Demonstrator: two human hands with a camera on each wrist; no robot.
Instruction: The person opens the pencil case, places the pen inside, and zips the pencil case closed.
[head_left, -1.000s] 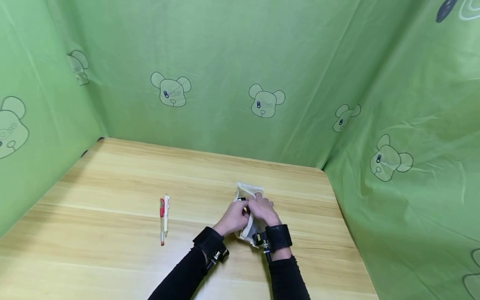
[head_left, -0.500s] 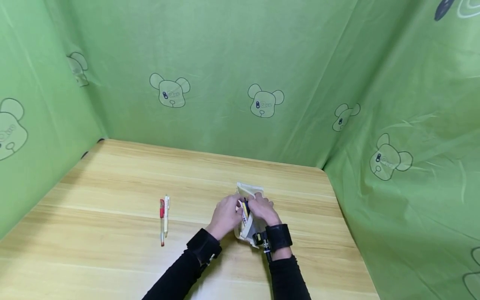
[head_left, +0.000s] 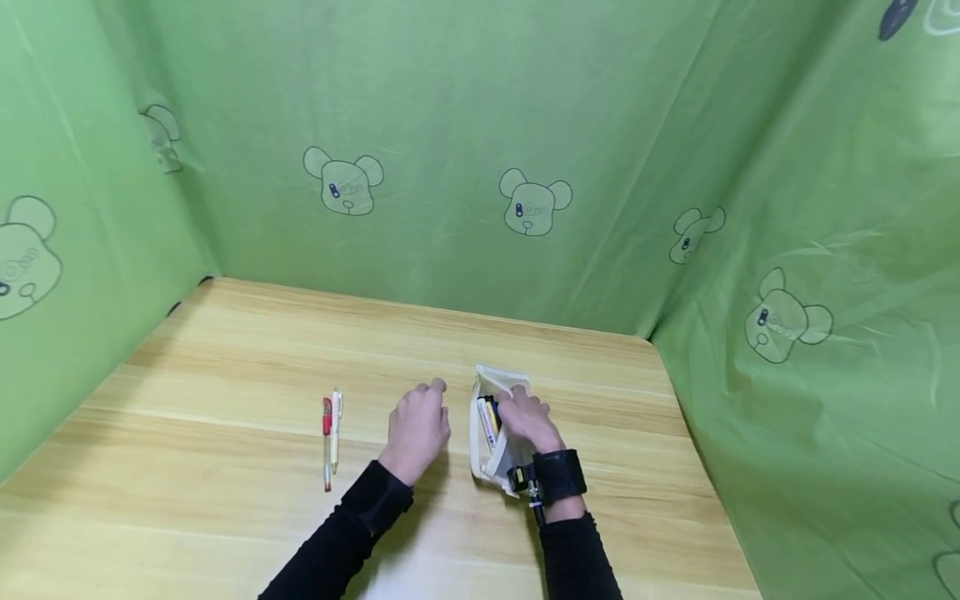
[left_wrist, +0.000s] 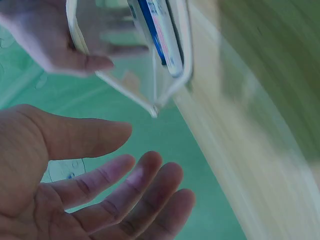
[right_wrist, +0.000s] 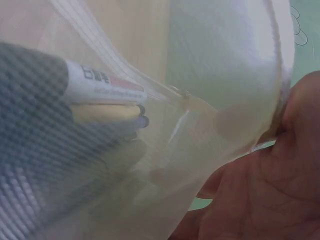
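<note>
Pens [head_left: 487, 422] are lying inside the pouch [head_left: 507, 457] the right hand [head_left: 528, 418] is gripping; the left hand [head_left: 418, 423], empty, is hovering left of it, seemingly mid-packing, probably needing the red pen [head_left: 327, 418] farther left.

In the head view, the right hand [head_left: 528, 419] is covering its own fingertips, and the bottom edge is cutting both black sleeves [head_left: 577, 554]. The left wrist view is cutting off the left hand [left_wrist: 95, 182] at left and below, and the white marker [left_wrist: 166, 40] at the top. In the right wrist view, grey mesh [right_wrist: 30, 110] is covering part of the pens [right_wrist: 107, 112], and the smaller print [right_wrist: 119, 94] is looking blurred.
</note>
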